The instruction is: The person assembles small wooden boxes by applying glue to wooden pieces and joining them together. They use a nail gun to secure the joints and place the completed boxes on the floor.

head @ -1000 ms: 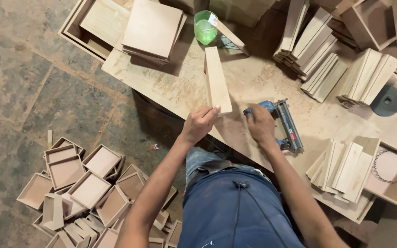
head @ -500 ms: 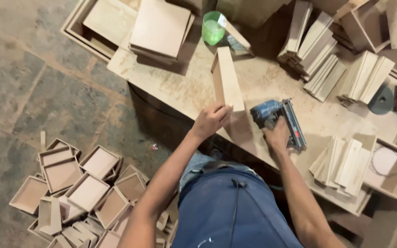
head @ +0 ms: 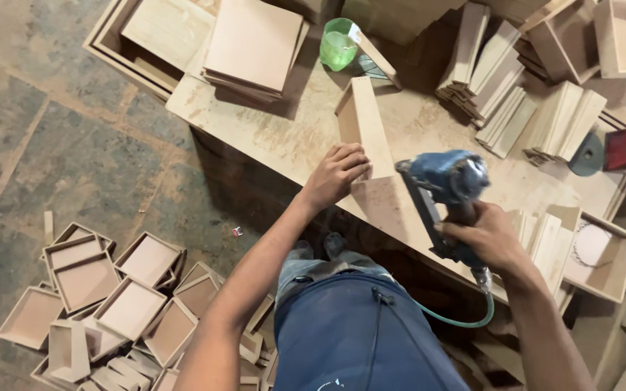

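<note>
The left hand point(head: 338, 174) presses on standing wood pieces point(head: 362, 127); the right hand point(head: 483, 235) grips a blue nail gun point(head: 440, 188) beside them, not yet touching; finished trays point(head: 110, 289) lie on the floor

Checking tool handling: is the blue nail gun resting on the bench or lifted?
Lifted: the right hand holds the blue nail gun above the workbench.

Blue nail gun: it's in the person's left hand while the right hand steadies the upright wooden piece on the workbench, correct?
Hands are swapped. The head view shows the blue nail gun in the right hand, while the left hand steadies the upright wooden piece on the workbench.
</note>
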`<action>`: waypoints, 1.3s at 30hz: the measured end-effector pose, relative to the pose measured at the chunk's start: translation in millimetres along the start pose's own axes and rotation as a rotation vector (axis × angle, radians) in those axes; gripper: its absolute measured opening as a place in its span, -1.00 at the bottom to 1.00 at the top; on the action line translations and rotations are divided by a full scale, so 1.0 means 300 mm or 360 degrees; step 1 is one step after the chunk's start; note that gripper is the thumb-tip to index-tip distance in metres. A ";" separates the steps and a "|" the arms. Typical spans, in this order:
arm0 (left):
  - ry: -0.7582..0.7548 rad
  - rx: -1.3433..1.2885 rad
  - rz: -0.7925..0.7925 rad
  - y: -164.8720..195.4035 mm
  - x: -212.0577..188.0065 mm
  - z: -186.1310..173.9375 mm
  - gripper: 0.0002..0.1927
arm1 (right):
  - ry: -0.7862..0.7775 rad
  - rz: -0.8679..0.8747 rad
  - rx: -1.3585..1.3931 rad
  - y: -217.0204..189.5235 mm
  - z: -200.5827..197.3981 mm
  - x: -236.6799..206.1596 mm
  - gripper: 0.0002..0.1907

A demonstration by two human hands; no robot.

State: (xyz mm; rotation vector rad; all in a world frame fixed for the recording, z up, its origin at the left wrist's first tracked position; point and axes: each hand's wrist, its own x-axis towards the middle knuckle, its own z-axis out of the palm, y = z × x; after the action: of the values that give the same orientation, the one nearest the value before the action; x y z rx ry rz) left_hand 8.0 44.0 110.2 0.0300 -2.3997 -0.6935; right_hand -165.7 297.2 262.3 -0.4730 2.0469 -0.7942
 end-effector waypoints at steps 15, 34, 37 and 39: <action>0.0093 -0.0047 -0.0079 -0.049 -0.027 0.008 -0.69 | -0.0246 -0.0012 -0.0382 -0.115 0.065 0.089 -0.76; 0.0073 0.0061 -0.0139 -0.052 -0.031 0.013 -0.73 | -0.0260 0.0195 -0.0420 -0.141 0.051 0.097 -0.76; 0.0064 0.0064 -0.0149 -0.048 -0.029 0.013 -0.75 | -0.0265 0.0090 -0.0494 -0.131 0.042 0.105 -0.75; 0.0076 0.0068 -0.0141 -0.047 -0.025 0.014 -0.75 | -0.0232 0.0167 -0.0519 -0.129 0.034 0.109 -0.73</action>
State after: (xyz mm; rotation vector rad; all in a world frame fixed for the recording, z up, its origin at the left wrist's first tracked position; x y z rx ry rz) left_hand 9.4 35.1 96.3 0.1700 -2.3789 -0.6741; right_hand -173.9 246.4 265.2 -0.5807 2.0518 -0.3523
